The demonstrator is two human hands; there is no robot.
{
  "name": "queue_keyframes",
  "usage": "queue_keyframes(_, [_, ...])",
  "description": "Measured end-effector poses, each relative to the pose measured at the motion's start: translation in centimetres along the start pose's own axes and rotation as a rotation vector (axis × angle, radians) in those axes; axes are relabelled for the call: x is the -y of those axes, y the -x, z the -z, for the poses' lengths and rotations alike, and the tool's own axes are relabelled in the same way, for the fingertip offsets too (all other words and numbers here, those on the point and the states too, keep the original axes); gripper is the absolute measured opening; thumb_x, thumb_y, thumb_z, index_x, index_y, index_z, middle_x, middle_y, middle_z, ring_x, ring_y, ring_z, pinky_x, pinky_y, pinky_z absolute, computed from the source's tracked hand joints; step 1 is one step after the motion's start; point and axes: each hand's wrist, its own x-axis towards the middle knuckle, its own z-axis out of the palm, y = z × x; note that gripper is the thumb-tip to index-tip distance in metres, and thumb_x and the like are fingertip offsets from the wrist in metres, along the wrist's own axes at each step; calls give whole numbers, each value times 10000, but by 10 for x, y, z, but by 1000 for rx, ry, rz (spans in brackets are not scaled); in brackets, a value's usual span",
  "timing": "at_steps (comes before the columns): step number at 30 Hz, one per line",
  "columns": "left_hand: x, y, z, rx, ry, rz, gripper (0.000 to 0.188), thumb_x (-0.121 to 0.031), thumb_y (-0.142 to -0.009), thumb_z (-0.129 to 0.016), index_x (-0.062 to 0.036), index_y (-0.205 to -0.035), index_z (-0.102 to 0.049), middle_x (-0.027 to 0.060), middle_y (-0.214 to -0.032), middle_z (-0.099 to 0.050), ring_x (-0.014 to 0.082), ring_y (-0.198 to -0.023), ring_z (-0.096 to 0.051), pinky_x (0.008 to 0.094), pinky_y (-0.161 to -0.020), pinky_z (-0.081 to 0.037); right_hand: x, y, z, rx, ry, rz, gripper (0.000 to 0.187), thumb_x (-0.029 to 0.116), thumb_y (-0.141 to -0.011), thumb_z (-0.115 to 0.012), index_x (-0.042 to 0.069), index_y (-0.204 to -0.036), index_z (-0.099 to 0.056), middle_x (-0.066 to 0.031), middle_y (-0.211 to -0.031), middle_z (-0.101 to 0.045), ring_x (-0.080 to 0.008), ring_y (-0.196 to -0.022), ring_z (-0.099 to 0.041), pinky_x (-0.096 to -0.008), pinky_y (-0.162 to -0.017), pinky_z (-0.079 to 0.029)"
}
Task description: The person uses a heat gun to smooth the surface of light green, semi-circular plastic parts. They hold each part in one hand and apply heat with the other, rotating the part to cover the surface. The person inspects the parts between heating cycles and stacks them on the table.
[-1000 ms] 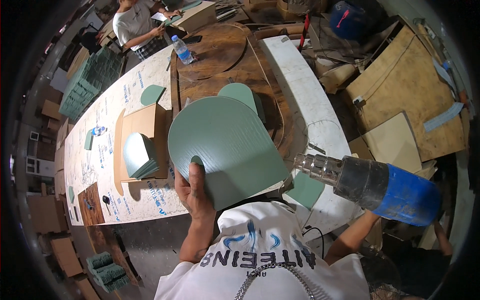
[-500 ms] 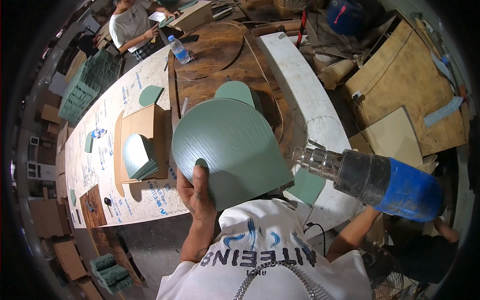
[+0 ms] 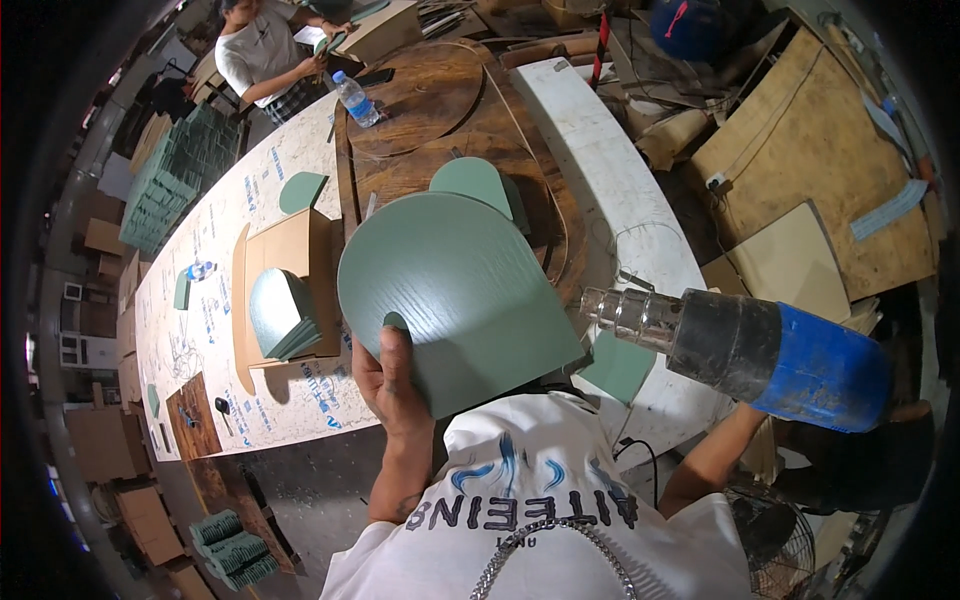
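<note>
My left hand grips a green arch-shaped panel by its lower left edge, thumb on top and the other fingers beneath. The panel has a rounded far edge, a straight near right edge and a wood-grain sheen. A blue and black heat gun is held by my right hand, which is mostly hidden behind its body; the wrist shows below. Its metal nozzle points left at the panel's right edge, a small gap apart by the look of it. Another green panel lies under the nozzle.
Smaller green rounded pieces rest on the brown wooden board beyond. Left of it, a cardboard box carries a stack of green panels. A water bottle stands farther back, near a person handling green pieces.
The panel in my left hand has shifted slightly left and toward the far side. The heat gun has moved very little. The person at the back has moved their hands.
</note>
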Motion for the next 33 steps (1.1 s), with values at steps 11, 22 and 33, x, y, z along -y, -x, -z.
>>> queue_keyframes(11, [7,-4,11,44,25,110,436,-352,-903,-508,2,-1158,-512,63,-961,-575,108,-870,-568,236,-733,-469,4,6,3,2,17,-1,554,289,-836,-607,40,-1285,-399,-119,-1275,-481,-275,-1123,-488,-396,-965,-372])
queue_keyframes(22, [17,-7,15,159,185,221,506,-381,-914,-462,-15,-1263,-462,124,-1174,-546,186,-1097,-535,309,-922,-451,8,11,7,5,21,-7,548,290,-829,-616,37,-1273,-417,-120,-1264,-492,-274,-1113,-498,-393,-956,-381])
queue_keyframes(33, [34,-11,25,174,375,286,390,-294,-936,-447,-50,-1235,-505,124,-1204,-540,188,-1086,-552,315,-866,-506,8,12,10,5,26,-3,542,290,-823,-626,34,-1261,-435,-120,-1254,-504,-273,-1103,-507,-391,-948,-389])
